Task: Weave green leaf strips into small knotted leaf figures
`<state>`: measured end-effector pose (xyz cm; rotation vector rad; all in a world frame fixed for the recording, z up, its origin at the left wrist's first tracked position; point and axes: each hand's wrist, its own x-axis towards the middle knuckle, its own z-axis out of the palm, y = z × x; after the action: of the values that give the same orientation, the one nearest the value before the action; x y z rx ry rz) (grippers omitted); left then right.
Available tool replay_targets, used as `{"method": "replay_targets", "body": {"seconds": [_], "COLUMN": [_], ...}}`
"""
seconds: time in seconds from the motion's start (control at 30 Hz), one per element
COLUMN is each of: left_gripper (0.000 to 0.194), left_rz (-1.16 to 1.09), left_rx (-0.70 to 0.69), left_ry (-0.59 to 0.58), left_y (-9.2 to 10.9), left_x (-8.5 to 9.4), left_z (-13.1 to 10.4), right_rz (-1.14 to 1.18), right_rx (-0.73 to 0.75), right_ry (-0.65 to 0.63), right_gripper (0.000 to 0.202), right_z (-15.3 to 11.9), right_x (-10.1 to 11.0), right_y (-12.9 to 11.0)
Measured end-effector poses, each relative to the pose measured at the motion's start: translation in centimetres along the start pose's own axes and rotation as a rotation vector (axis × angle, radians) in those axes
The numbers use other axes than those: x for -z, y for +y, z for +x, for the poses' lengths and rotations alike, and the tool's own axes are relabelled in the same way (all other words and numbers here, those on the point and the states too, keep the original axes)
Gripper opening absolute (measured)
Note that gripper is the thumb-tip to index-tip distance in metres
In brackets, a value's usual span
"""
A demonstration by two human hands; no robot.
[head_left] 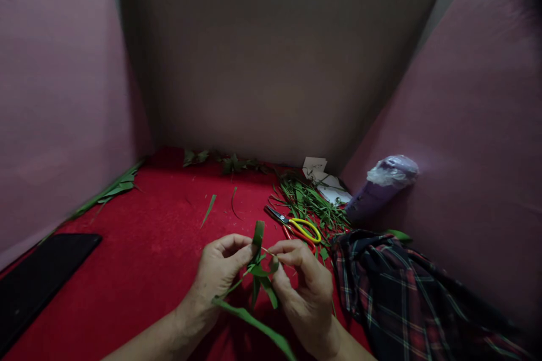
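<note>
Between my two hands is a green leaf strip folded into a small bundle (257,271), with loops and loose ends sticking out. My left hand (220,271) pinches the bundle from the left, thumb against the folded leaf. From the right, my right hand (302,279) pinches a thin pale strand (267,251) that runs out of the bundle. One long leaf end (254,324) hangs toward me below the hands. Just beyond my right hand lies a pair of scissors (296,225) with yellow and red handles, on the red cloth (161,248).
A heap of cut leaf strips (311,200) and white papers (332,187) lie behind the scissors. More leaves (235,164) line the back wall. A purple plastic-topped container (376,189) leans at right, above a plaid cloth (393,287). A black flat object (46,271) lies left.
</note>
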<state>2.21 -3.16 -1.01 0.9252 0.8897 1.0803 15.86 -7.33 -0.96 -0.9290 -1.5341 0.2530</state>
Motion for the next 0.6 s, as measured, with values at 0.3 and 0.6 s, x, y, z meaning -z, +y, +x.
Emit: {"method": "replay_targets", "body": {"seconds": [0.3,0.6], "left_gripper": [0.019,0.015], "left_rz": [-0.017,0.043], "left_rx": [-0.01,-0.063], "left_ry": [-0.02,-0.035], "left_y": [-0.3,-0.5], "left_x": [0.1,0.2], "left_z": [0.0,0.0], "right_rz": [-0.055,-0.227], "right_rx": [0.031,0.165], "right_ry": [-0.079,-0.073], "right_gripper": [0.014,0.019], "right_z": [-0.5,-1.1], "right_x": [0.3,0.2], "right_y": [-0.1,0.6]}}
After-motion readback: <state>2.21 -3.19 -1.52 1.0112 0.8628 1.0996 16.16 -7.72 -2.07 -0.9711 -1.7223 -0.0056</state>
